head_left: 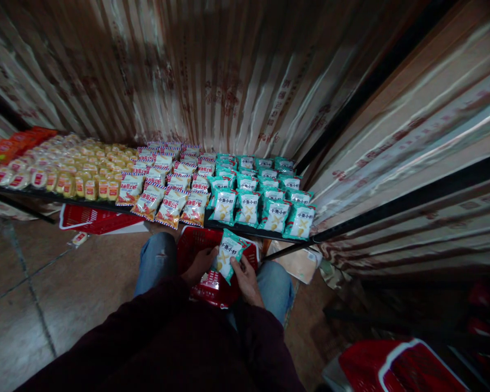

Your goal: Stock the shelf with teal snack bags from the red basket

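Between my two hands is a teal-and-white snack bag (227, 255) with black lettering, held above a red plastic basket (185, 245) that sits between my knees. My left hand (201, 263) grips its left edge, the fingers partly behind it. On the bag's lower right, my right hand (248, 279) presses with the thumb in front and the fingers curled. Just beyond, matching teal snack bags (249, 207) stand in rows on a black shelf (253, 233). To their left on the same shelf are rows of white, red and orange snack bags (171, 206).
Small yellow wrapped snacks (90, 188) and orange packets (8, 147) fill the shelf's left end. Below it lie another red basket (79, 218) and a small packet (79, 238) on the floor. Cardboard (296, 262) lies at right; a red basket (404, 365) stands lower right.
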### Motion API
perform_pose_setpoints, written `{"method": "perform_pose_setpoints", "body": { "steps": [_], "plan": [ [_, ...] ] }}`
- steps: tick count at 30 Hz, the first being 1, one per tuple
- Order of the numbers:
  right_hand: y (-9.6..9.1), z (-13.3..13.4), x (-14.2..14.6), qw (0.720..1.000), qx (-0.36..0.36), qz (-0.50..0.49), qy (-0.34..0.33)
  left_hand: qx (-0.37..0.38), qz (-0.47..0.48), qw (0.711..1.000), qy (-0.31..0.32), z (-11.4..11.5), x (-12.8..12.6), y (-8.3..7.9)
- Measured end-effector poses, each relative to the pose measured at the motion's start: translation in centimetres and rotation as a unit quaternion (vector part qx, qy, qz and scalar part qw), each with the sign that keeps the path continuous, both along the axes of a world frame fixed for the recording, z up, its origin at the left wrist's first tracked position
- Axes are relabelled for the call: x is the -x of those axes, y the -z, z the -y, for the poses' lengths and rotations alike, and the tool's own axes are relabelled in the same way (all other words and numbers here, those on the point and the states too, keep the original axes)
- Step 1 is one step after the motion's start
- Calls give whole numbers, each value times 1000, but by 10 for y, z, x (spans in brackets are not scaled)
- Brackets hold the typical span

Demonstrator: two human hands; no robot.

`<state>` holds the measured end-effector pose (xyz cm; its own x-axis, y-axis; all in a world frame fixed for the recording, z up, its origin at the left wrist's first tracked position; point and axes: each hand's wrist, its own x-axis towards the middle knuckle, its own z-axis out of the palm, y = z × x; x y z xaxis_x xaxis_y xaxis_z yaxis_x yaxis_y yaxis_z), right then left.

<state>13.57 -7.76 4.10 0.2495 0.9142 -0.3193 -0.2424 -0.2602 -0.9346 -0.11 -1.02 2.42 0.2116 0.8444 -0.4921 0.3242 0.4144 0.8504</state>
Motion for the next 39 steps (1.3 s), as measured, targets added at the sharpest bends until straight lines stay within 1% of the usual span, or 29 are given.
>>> {"method": "perform_pose_setpoints", "body": {
  "steps": [2, 4, 5, 6, 8, 10, 13, 15, 17, 20, 23, 27, 30, 34, 37, 39],
  "plan": [
    [2, 0, -1, 999, 2, 32, 19, -29, -35, 999, -8, 1, 0, -6],
    [4, 0, -2, 997, 15, 68, 42, -90, -60, 993, -35, 3, 0, -12],
    [5, 0, -3, 994, 21, 90, 51, -123, -57, 990, -46, 5, 0, -15],
    [6, 0, -4, 992, 25, 113, 54, -156, -47, 986, -48, 7, -1, -17],
    [6, 0, -4, 984, 24, 169, 51, -199, -7, 980, -28, 12, -2, -19],
    [4, -1, -4, 970, 10, 237, 52, -200, 41, 979, 5, 16, -5, -17],
    [-1, -1, -3, 947, -30, 314, 62, -155, 118, 981, 23, 20, -10, -14],
    [-3, 0, -3, 947, -53, 313, 54, -112, 177, 978, 16, 21, -11, -14],
    [-2, 0, -3, 956, -64, 282, 43, -81, 223, 971, 5, 20, -9, -17],
    [2, 2, -3, 973, -64, 216, 42, -43, 257, 965, -12, 18, -5, -17],
    [5, 3, 0, 986, -57, 153, 47, 17, 292, 955, -44, 15, -2, -9],
    [2, 2, 3, 989, -71, 118, 52, 107, 361, 923, -81, 11, -3, 0],
    [-3, 2, 2, 982, -95, 153, 47, 142, 392, 905, -86, 10, -4, 2],
    [-11, 5, 3, 956, -134, 262, 15, 173, 414, 890, -78, 10, -7, 5],
    [-16, 7, 9, 937, -128, 326, 8, 151, 427, 887, -86, 11, -7, 9],
    [-17, 8, 11, 930, -121, 348, 7, 136, 409, 897, -98, 11, -6, 9]
  ]
}}
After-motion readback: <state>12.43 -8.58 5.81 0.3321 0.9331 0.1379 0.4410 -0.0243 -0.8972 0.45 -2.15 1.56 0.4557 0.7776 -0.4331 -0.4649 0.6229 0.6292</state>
